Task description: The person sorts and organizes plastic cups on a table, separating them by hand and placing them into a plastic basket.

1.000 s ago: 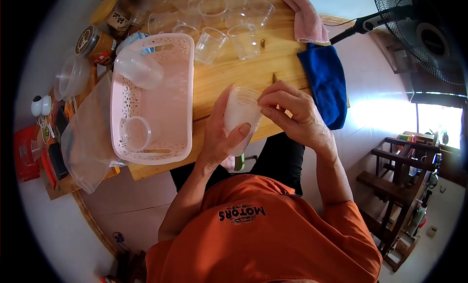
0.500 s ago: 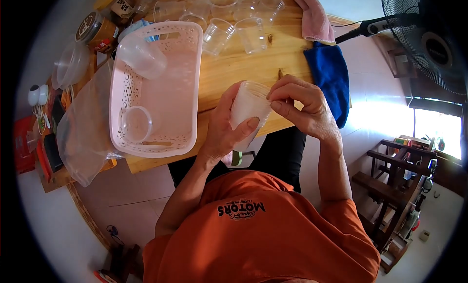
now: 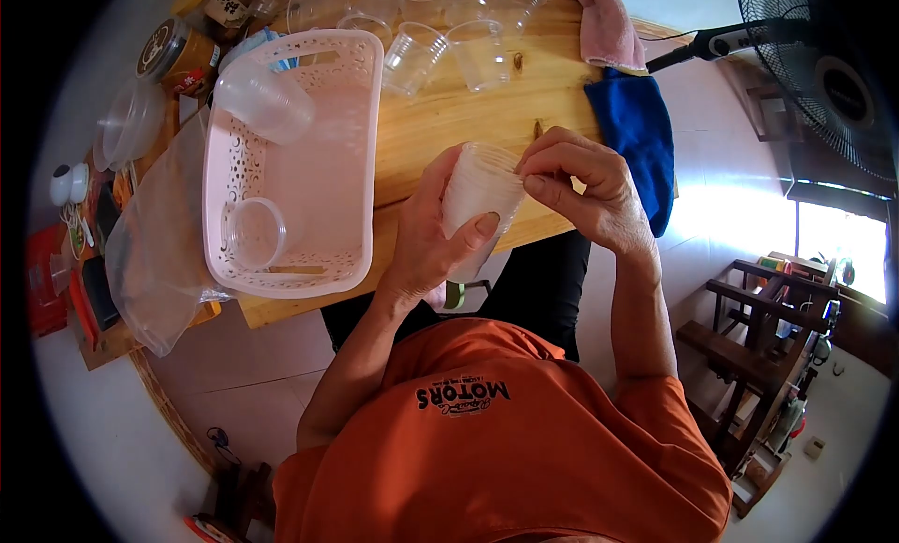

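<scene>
A stack of clear plastic cups (image 3: 480, 189) is gripped by my left hand (image 3: 433, 227), with the thumb across its side and the fingers behind. The stack is tilted above the table's front edge, and several nested rims show near its top. My right hand (image 3: 592, 189) pinches at the rim of the stack with thumb and index finger; the exact contact is partly hidden by the fingers. To the left of my hands stands a pink plastic basket (image 3: 323, 215). Inside it lie a stack of clear cups (image 3: 267, 103) and a single clear cup (image 3: 257, 234).
Several clear cups, one of them upright (image 3: 479, 56), stand at the back of the wooden table (image 3: 421, 136). A pink towel (image 3: 609, 28) and a blue cloth (image 3: 632, 150) hang at the right edge. Jars (image 3: 173, 56) and a plastic bag (image 3: 159, 253) are at left; a fan (image 3: 815, 84) stands right.
More nested rims now show on the cup stack between my hands. My hands and the stack have shifted only slightly, and the whole view has moved a little.
</scene>
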Demonstrator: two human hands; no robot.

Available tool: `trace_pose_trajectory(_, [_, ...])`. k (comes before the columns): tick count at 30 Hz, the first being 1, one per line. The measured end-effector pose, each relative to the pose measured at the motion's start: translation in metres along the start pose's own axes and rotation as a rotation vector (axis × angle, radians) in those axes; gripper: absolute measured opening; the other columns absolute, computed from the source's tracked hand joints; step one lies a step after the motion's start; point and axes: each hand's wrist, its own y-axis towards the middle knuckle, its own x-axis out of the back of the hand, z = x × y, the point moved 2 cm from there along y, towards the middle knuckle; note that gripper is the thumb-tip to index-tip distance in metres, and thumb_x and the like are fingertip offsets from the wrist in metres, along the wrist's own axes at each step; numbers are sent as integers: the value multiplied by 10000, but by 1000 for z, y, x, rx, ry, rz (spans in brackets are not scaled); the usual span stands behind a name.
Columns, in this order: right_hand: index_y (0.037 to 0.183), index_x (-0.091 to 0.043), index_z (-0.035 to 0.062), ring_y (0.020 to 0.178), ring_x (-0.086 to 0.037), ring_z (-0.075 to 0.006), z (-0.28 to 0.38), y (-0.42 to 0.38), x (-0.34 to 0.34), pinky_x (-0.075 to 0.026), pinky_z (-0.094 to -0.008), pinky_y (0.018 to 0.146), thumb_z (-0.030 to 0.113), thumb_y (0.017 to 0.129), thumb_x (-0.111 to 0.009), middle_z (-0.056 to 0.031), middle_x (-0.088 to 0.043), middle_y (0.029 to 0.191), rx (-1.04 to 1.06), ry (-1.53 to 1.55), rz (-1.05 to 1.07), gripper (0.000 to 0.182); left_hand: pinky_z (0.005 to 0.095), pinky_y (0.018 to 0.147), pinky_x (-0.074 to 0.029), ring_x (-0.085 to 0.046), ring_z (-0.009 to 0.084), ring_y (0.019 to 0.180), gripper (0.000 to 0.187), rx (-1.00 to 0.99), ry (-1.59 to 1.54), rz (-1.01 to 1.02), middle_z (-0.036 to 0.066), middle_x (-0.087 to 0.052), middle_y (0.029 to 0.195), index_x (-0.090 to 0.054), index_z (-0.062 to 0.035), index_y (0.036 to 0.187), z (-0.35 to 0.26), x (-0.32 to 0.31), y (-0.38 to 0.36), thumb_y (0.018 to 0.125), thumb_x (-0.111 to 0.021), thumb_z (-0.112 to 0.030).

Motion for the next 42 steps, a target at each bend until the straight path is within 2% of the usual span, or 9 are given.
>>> trace_pose_trajectory(4, [916,-710,29,737,-611,-132,-2,0,1,-499,-240,642,7,874,-681,-65,-667,907,19,-17,-9,56,342,985,-458,-562,216,1155,793,-5,7,4,150,-559,1272,-377,26,1420,0,0,0,845,-760,-365])
trace_pose_trajectory(6, [912,-682,26,689,-571,-116,-3,1,6,-443,-244,585,80,901,-696,-49,-635,865,74,4,-169,57,345,988,-456,-559,217,1158,789,-9,15,18,153,-558,1271,-372,26,1421,1,2,0,849,-755,-361])
trace_pose_trajectory(13, [969,-655,-6,737,-582,-125,-17,21,48,-480,-248,692,68,918,-679,-58,-621,849,29,-308,-527,93,362,993,-451,-552,234,1154,792,-41,84,24,168,-551,1257,-338,22,1422,4,4,-2,865,-729,-383])
trace_pose_trajectory(18, [1177,-637,33,912,-689,-203,-41,47,73,-565,-311,737,127,949,-652,-114,-653,1070,75,-408,-667,247,367,990,-453,-554,241,1147,805,-47,97,13,174,-550,1254,-328,25,1425,7,4,-3,869,-720,-405])
trace_pose_trajectory(22, [1201,-626,31,909,-681,-192,-38,46,63,-559,-309,735,125,942,-662,-106,-661,1064,220,-433,-724,278,362,986,-454,-559,239,1142,806,-34,121,4,179,-554,1256,-334,33,1420,6,4,-3,871,-716,-417])
trace_pose_trajectory(24, [1156,-653,22,879,-670,-177,-29,32,52,-548,-303,711,119,935,-668,-100,-672,1028,17,-213,-511,242,359,982,-456,-563,233,1136,790,-35,113,6,176,-562,1247,-351,37,1409,5,4,-2,873,-714,-415])
trace_pose_trajectory(30, [1071,-677,10,874,-658,-177,4,7,19,-540,-298,734,120,952,-619,-99,-682,1000,-12,-104,117,172,343,962,-463,-578,213,1105,738,-23,96,11,156,-594,1200,-411,48,1364,5,2,-1,869,-712,-408])
trace_pose_trajectory(33, [988,-684,-15,829,-656,-221,12,3,3,-536,-307,707,77,894,-688,-122,-680,965,158,-151,175,132,334,944,-471,-586,206,1086,742,-1,54,-9,153,-600,1188,-419,45,1359,4,2,-2,861,-720,-413])
trace_pose_trajectory(42, [902,-694,-29,747,-651,-220,12,4,1,-536,-292,652,108,906,-694,-127,-671,876,91,-91,233,137,325,922,-484,-597,202,1060,744,-32,74,-4,149,-607,1175,-445,37,1355,6,3,-2,812,-772,-352])
